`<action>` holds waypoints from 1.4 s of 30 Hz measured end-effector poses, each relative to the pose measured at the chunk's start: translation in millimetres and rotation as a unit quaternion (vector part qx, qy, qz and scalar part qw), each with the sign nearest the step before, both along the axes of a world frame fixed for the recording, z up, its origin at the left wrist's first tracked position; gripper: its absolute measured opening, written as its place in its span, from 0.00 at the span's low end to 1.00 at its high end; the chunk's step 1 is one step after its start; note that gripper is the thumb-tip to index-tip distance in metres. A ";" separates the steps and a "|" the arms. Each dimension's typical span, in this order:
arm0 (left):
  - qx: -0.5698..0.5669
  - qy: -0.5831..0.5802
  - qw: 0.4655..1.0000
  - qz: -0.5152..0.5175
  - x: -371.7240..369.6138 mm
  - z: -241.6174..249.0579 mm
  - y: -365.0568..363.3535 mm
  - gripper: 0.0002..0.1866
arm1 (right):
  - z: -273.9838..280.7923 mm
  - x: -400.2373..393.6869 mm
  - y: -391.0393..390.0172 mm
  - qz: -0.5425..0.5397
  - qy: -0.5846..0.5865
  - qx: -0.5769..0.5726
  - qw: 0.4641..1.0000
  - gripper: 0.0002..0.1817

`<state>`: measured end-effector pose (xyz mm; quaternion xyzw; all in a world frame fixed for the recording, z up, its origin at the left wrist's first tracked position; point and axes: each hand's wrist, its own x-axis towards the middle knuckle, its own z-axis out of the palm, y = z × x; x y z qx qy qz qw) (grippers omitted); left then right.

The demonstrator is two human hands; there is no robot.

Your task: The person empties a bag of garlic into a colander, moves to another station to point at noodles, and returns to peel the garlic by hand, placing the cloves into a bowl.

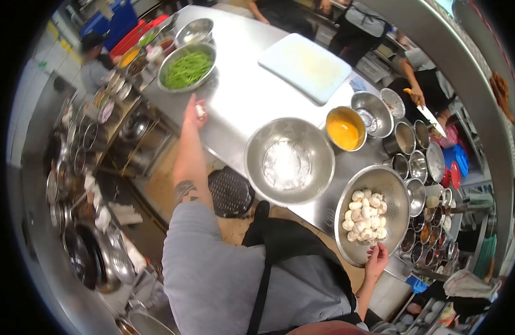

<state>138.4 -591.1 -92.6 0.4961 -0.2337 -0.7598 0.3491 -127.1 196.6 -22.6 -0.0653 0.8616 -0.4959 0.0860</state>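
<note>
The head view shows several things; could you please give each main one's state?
Mushrooms: heaped in the colander
Right hand: at the colander's rim
Left hand: holding a small white thing
Middle bowl: uncovered, white contents inside
Pot: uncovered, holding orange liquid
Greens: heaped in a bowl
Board: lying flat
Knife: in a co-worker's hand

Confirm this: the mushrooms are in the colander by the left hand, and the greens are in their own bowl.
Wrong hand: the head view shows the mushrooms in the colander by the right hand. The greens are in their own bowl.
</note>
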 end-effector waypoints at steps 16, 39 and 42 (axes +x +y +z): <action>0.042 -0.002 0.999 -0.025 -70.7 -15.7 -102.1 0.11 | 25.2 41.7 -35.1 -0.020 0.035 0.097 0.994 0.10; -0.141 0.196 0.944 -0.227 -296.1 90.4 167.3 0.16 | 18.7 17.1 -6.0 0.092 -0.014 -0.029 0.995 0.11; -0.153 0.211 0.910 -0.321 -270.1 106.4 308.7 0.14 | 17.8 -16.6 2.3 0.177 -0.029 -0.089 0.980 0.11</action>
